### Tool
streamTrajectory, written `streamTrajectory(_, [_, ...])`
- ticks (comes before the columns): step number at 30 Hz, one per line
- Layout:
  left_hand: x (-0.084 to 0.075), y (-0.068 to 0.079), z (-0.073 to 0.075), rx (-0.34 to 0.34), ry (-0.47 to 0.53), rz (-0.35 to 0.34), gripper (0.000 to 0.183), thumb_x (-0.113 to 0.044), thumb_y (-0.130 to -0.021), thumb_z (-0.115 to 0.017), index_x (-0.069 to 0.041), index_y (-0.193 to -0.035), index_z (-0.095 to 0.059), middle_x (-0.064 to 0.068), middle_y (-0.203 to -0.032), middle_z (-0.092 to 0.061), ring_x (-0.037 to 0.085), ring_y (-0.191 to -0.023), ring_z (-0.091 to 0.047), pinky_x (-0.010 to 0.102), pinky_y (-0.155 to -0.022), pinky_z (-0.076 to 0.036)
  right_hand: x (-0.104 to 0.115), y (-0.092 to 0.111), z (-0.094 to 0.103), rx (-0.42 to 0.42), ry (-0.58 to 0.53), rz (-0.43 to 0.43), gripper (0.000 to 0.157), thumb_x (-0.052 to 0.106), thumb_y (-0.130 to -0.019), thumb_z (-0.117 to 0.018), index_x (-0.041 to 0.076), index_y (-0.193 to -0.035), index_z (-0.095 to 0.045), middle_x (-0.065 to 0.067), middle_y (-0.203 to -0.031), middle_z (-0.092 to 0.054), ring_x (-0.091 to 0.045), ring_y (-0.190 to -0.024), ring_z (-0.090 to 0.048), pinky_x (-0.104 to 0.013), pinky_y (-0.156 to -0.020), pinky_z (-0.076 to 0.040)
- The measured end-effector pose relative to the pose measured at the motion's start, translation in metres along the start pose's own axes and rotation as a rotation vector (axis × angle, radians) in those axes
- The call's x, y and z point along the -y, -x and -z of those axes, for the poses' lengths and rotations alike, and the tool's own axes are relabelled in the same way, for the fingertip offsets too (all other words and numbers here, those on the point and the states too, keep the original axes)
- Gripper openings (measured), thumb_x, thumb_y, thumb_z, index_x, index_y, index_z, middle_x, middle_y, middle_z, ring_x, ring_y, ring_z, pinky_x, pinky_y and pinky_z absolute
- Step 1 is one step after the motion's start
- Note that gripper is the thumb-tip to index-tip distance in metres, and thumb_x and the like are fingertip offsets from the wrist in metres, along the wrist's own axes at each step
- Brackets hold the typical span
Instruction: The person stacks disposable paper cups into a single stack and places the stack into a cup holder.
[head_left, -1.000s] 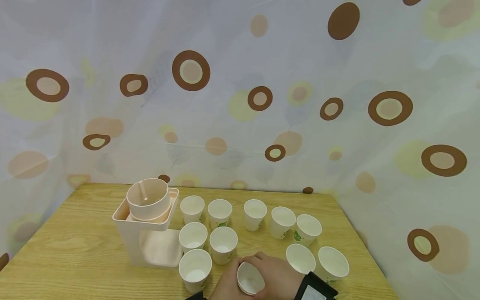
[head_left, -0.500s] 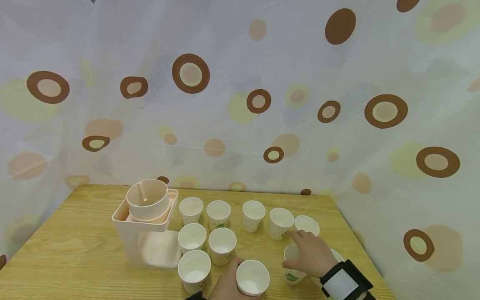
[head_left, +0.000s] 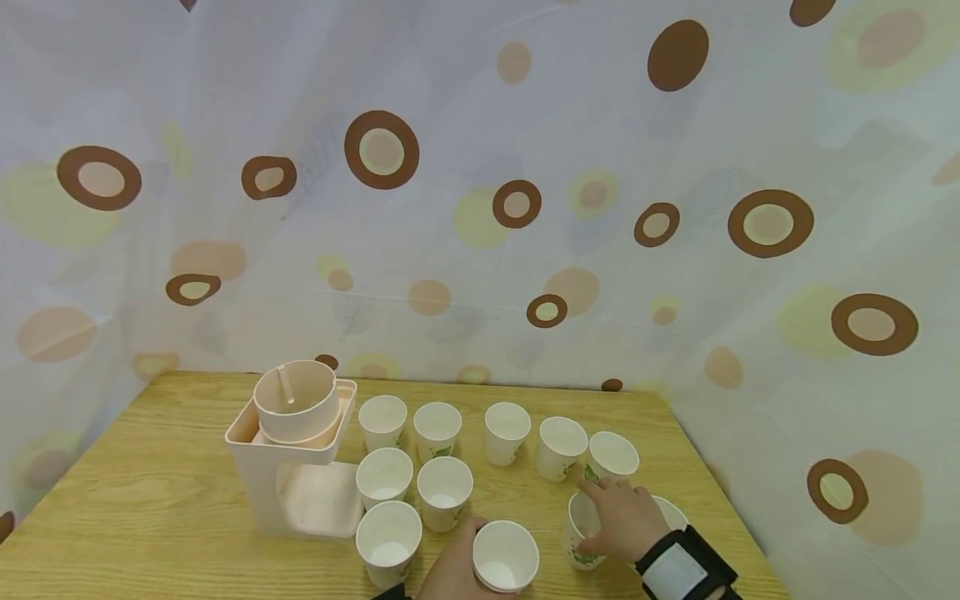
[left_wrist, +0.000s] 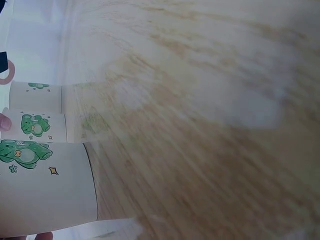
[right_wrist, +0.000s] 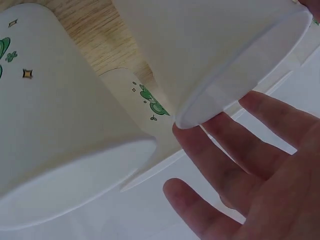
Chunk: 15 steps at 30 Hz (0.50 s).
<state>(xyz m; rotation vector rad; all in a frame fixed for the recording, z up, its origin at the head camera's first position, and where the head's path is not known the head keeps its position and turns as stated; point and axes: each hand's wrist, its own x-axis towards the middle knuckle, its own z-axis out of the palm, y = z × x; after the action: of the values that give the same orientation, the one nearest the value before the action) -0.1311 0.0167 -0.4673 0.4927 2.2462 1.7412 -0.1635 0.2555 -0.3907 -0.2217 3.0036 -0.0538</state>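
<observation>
Near the table's front edge, my left hand (head_left: 459, 568) holds a small stack of white paper cups (head_left: 506, 553), rims upward. The left wrist view shows a cup close up (left_wrist: 45, 190) with a green cartoon print; fingertips show at its lower edge. Farther right, my right hand (head_left: 626, 518) reaches round a standing paper cup (head_left: 577, 533), thumb on the near side and fingers on the far side. In the right wrist view, several fingertips touch that cup's rim (right_wrist: 200, 55), and the thumb shows at the top right corner. Another cup (head_left: 670, 512) stands partly hidden behind this hand.
Several upright paper cups stand in a group to the left (head_left: 388, 533) and along the back (head_left: 507, 425). At the left is a cream plastic holder (head_left: 281, 483) with a round cup-like part (head_left: 296, 400) on top. A patterned cloth (head_left: 450, 250) hangs behind the wooden table (head_left: 150, 500).
My right hand has left the stack in my left hand and moved right to the standing cup. Over the last half second it shifted only slightly there. The left hand keeps its hold.
</observation>
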Motion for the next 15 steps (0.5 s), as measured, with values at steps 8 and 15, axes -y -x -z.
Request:
streamTrajectory(8, [0.004,-0.003,0.001,0.027,0.031,0.042,0.075,-0.023,-0.064,-0.086,-0.002,-0.12,-0.04,0.011,-0.113,-0.056,0.025,-0.102,-0.057,0.045,-0.087,-0.046,0.007,0.002,0.008,-0.005,-0.038,0.013,0.072,0.041,-0.057,-0.085,0.007,-0.116,-0.062,-0.015,-0.113,-0.063,-0.036,-0.102,-0.059,-0.057,-0.087,-0.042])
streamTrajectory(15, [0.004,-0.005,0.0,0.019,0.012,0.066,0.076,-0.022,-0.063,-0.086,-0.003,-0.12,-0.041,0.01,-0.113,-0.056,0.027,-0.101,-0.058,0.05,-0.088,-0.045,0.014,0.001,0.015,-0.037,-0.02,0.034,0.067,0.041,-0.057,-0.084,0.01,-0.114,-0.063,-0.012,-0.109,-0.064,-0.033,-0.097,-0.06,-0.055,-0.085,-0.044])
